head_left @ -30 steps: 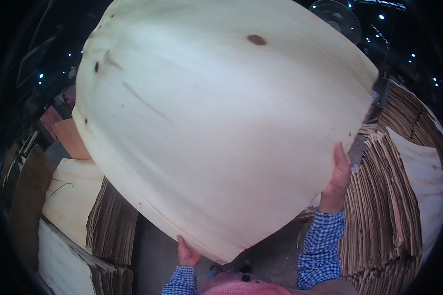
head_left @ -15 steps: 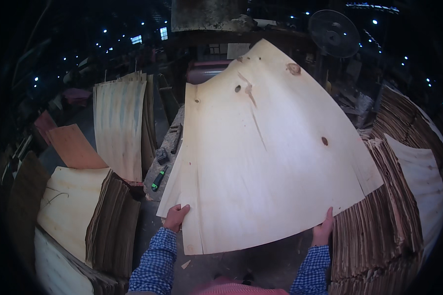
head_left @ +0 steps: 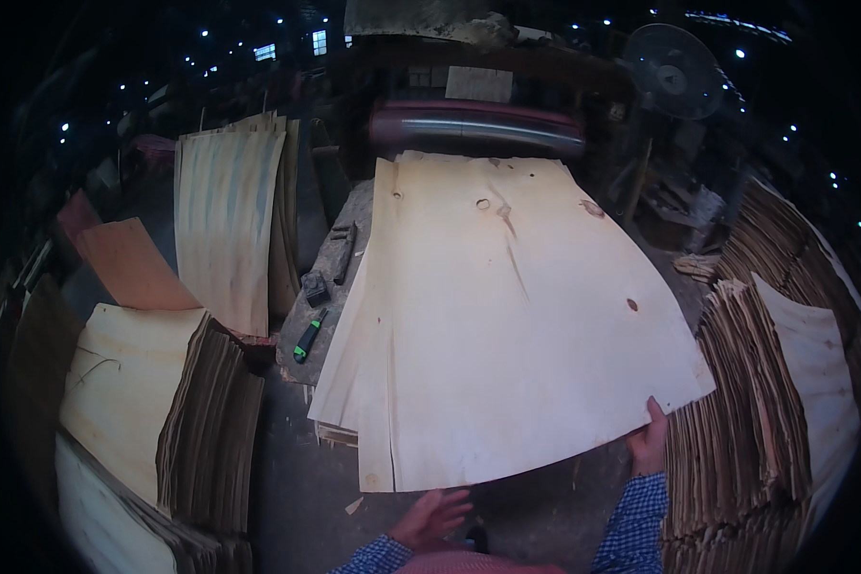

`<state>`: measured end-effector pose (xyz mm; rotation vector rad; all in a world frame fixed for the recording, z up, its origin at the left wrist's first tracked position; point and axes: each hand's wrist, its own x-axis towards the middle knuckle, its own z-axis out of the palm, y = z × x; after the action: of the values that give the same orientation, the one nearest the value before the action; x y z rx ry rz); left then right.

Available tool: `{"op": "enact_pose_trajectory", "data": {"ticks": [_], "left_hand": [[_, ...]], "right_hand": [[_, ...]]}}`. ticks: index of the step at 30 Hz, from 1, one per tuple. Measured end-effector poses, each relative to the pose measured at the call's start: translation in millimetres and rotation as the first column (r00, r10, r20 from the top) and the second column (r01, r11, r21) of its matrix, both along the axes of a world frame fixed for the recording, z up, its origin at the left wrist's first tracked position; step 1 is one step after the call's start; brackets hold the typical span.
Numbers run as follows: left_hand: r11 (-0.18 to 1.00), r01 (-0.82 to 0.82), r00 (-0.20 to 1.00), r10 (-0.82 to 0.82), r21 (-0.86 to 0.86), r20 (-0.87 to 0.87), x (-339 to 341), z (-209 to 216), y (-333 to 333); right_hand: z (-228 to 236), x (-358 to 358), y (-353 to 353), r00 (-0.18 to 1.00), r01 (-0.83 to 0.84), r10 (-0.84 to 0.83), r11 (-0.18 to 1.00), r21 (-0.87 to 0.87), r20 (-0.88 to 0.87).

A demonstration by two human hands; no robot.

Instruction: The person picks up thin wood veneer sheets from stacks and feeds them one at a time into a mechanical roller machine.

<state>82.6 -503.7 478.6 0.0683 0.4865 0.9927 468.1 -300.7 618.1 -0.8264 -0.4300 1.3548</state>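
Observation:
A large pale wood veneer sheet with several knots and a long crack lies over other sheets on the worktable in front of me. My right hand grips its near right edge, thumb on top and fingers hidden beneath. Just below the near edge, my left hand is off the sheet, fingers stretched apart and holding nothing. Left of the sheet, a green and black utility knife rests on the bare table strip. A small dark block sits beyond the knife.
A shiny roller spans the table's far end. Stacks of veneer stand at the left and right. Farther left, striped sheets stand upright beside an orange sheet. A fan is at the back right.
The veneer sheet's raised far end has come down flat, uncovering the roller. My left hand has let go of the left edge and moved right and nearer to me. My right hand keeps hold.

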Motion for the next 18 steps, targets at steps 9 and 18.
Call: {"op": "enact_pose_trajectory", "data": {"ticks": [9,18], "left_hand": [[0.796,-0.555,0.818,0.575,0.243,-0.016,-35,124,30],[0.856,-0.485,0.845,0.511,0.177,-0.158,-146,78,150]], "right_hand": [[139,-67,-7,0.975,-0.022,-0.033,0.969,0.244,0.219],[23,-120,29,0.999,0.032,-0.029,0.997,0.068,-0.036]]}}
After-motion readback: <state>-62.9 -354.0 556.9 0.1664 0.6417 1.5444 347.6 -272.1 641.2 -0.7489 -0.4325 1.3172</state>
